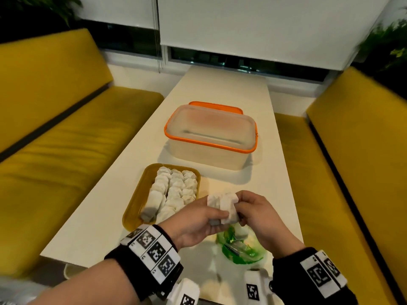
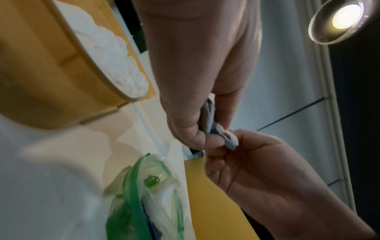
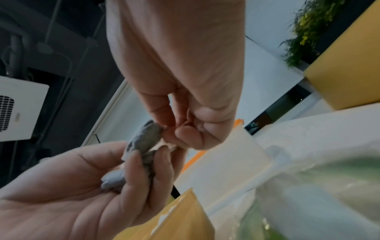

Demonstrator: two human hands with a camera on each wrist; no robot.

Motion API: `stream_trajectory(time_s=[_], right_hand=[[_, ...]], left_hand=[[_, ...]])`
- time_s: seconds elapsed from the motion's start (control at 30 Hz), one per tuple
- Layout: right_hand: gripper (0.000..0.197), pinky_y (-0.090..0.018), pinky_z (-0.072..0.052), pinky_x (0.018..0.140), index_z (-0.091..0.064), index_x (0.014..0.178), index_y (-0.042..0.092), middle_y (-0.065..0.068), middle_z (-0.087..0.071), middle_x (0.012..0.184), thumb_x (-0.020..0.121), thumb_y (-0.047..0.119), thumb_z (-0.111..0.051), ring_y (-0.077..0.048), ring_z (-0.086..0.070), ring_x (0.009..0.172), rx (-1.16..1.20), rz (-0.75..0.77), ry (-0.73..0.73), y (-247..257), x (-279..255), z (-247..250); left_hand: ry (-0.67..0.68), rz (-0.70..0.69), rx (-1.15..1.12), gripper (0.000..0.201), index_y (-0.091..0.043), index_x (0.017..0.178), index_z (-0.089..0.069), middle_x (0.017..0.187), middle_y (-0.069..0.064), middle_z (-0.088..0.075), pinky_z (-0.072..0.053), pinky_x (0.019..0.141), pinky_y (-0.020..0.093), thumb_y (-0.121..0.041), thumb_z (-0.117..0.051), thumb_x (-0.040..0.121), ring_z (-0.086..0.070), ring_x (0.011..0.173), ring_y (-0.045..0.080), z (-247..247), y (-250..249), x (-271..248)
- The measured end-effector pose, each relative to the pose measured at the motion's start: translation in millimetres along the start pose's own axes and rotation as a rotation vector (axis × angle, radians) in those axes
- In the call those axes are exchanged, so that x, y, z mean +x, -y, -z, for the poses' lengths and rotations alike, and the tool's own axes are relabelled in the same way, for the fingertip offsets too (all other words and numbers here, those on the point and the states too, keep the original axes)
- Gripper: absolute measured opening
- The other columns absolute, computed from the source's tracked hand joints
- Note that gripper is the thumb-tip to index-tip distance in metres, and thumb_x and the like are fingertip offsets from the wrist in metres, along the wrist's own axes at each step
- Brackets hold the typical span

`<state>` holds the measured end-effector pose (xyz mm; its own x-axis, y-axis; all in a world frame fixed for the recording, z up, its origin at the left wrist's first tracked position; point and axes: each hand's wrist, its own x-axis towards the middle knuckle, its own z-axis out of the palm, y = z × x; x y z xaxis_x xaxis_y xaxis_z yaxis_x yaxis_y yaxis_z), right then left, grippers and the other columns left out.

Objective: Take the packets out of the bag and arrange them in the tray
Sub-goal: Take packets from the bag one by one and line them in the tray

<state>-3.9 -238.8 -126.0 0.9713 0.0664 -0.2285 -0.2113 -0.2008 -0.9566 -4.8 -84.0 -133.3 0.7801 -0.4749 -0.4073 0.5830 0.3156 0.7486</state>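
- Packets point(image 1: 223, 208), white and crumpled, sit bunched between both hands just above the near end of the tabletop point(image 1: 220, 89), right of the tray point(image 1: 134, 201).
- Left hand point(image 1: 193, 225): its grip is closed round the bunch, thumb on top, fingers curled under.
- Right hand point(image 1: 255, 219): its grip pinches the bunch's other side with thumb and fingertips.
- Head view alone shows the yellow tray's inside, with white packets point(image 1: 174, 190) lined up in about three rows, and the clear container point(image 1: 209, 137) with an orange rim standing beyond it, well apart from the hands.
- Left wrist view shows the held packets as a grey twisted wad, and the bag point(image 2: 152, 191), thin clear plastic with green print, lying crumpled on the tabletop below the hands; a few white packets seem to remain inside.
- Right wrist view shows the left fingers wrapped across the bunch from below, plus a blurred corner of the tray.
- Yellow benches point(image 1: 55, 128) flank the tabletop.
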Motion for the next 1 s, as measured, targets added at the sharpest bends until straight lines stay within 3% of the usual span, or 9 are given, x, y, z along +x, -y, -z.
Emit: stream_trajectory(time_s=[0.2, 0.3, 0.43, 0.57, 0.7, 0.77, 0.87, 1.0], right_hand=[[0.014, -0.028, -0.04, 0.054, -0.063, 0.084, 0.0, -0.009, -0.058, 0.066, 0.081, -0.009, -0.053, -0.017, -0.05, 0.059, 0.108, 0.062, -0.069, 1.7, -4.9, -12.0], [0.017, -0.029, -0.045, 0.059, -0.066, 0.091, 0.011, -0.01, -0.063, 0.074, 0.084, -0.003, -0.059, -0.014, -0.057, 0.065, 0.036, 0.129, -0.028, 6.0, -11.9, -11.8], [0.022, -0.033, -0.048, 0.065, -0.065, 0.087, 0.022, -0.005, -0.068, 0.079, 0.082, 0.0, -0.063, -0.012, -0.06, 0.067, -0.116, 0.174, -0.07, 8.0, -8.5, -9.3], [0.007, -0.032, -0.045, 0.06, -0.064, 0.086, 0.008, -0.015, -0.066, 0.08, 0.084, 0.002, -0.06, -0.015, -0.056, 0.066, -0.056, 0.155, -0.121, 10.3, 1.6, -8.3], [0.004, -0.029, -0.047, 0.057, -0.063, 0.082, 0.003, -0.007, -0.065, 0.07, 0.086, 0.005, -0.062, -0.013, -0.059, 0.062, 0.053, 0.117, -0.16, 17.2, 12.5, -21.0], [0.01, -0.029, -0.045, 0.056, -0.061, 0.082, -0.001, -0.007, -0.064, 0.067, 0.089, 0.006, -0.06, -0.015, -0.059, 0.059, 0.073, 0.108, -0.168, 22.2, 18.1, -34.0], [0.012, -0.027, -0.043, 0.053, -0.061, 0.081, 0.0, -0.006, -0.062, 0.063, 0.091, 0.002, -0.054, -0.015, -0.056, 0.057, 0.125, 0.056, -0.168, 32.5, 24.5, -56.1], [0.011, -0.026, -0.04, 0.05, -0.061, 0.082, 0.001, -0.01, -0.058, 0.064, 0.09, 0.0, -0.054, -0.017, -0.054, 0.055, 0.236, -0.006, -0.142, 46.3, 35.1, -83.3]], left_hand=[[-0.205, -0.12, -0.035, 0.024, -0.01, 0.103, -0.063, 0.094, 0.008, -0.068, -0.05, 0.057, 0.02, 0.006, -0.055, 0.087, -0.061, 0.078, 0.016, 10.5, -3.8, -10.2], [-0.223, -0.137, 0.008, 0.027, -0.01, 0.105, -0.063, 0.094, 0.009, -0.069, -0.05, 0.056, 0.02, 0.008, -0.054, 0.086, -0.063, 0.078, 0.017, 6.3, -6.9, -10.0], [-0.194, -0.091, 0.042, 0.029, -0.005, 0.109, -0.062, 0.085, 0.007, -0.07, -0.047, 0.055, 0.021, 0.009, -0.051, 0.086, -0.067, 0.065, 0.013, -2.5, -8.4, -6.3], [-0.183, -0.111, -0.023, 0.017, -0.007, 0.102, -0.065, 0.09, 0.011, -0.069, -0.05, 0.056, 0.021, 0.0, -0.058, 0.087, -0.064, 0.076, 0.019, 0.8, -18.7, 1.0], [-0.082, -0.182, 0.048, 0.022, -0.014, 0.099, -0.07, 0.085, 0.002, -0.07, -0.046, 0.061, 0.02, -0.017, -0.071, 0.077, -0.065, 0.074, 0.01, 7.0, -30.1, 0.1], [-0.087, -0.194, 0.12, 0.024, -0.012, 0.104, -0.069, 0.088, 0.004, -0.07, -0.045, 0.063, 0.02, -0.012, -0.07, 0.08, -0.065, 0.08, 0.012, 14.5, -34.2, -0.4], [-0.148, -0.2, 0.145, 0.021, -0.009, 0.103, -0.068, 0.083, 0.006, -0.067, -0.045, 0.062, 0.022, -0.002, -0.064, 0.084, -0.06, 0.075, 0.015, 34.1, -49.6, -3.5], [-0.173, -0.203, 0.116, 0.018, -0.006, 0.103, -0.068, 0.085, 0.011, -0.066, -0.047, 0.057, 0.021, -0.007, -0.064, 0.086, -0.059, 0.072, 0.017, 62.8, -75.3, -6.6]])
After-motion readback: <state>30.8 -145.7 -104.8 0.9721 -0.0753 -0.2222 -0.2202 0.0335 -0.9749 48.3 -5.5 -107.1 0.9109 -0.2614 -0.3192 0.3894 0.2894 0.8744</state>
